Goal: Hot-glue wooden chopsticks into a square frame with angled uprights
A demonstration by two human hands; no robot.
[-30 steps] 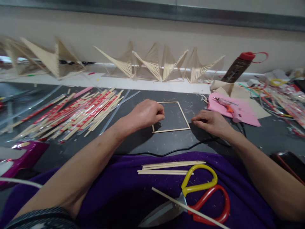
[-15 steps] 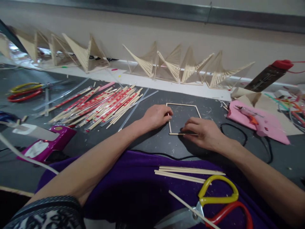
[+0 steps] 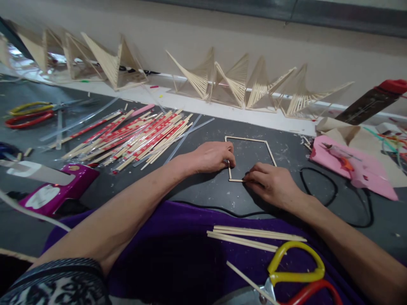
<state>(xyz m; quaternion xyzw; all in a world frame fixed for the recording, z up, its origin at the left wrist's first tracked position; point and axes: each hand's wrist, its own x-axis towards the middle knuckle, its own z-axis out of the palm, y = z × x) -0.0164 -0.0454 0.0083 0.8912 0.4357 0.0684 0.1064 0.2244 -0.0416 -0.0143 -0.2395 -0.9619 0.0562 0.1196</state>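
On the bench (image 3: 203, 192), our bunched fingers (image 3: 231, 156), grip unclear, seem to steady the stick frame (image 3: 246, 139), which next needs gentle alignment.

Dark left sleeve (image 3: 60, 284), pale pattern, striped edge; purple cloth (image 3: 187, 222) over lap.

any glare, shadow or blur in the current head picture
Head view: bright glare at far left behind pale wooden-stick models; dark shadow beneath the bare right hand and across the purple fabric cloth; the pink pistol-shaped glue gun looks softly smeared at right.
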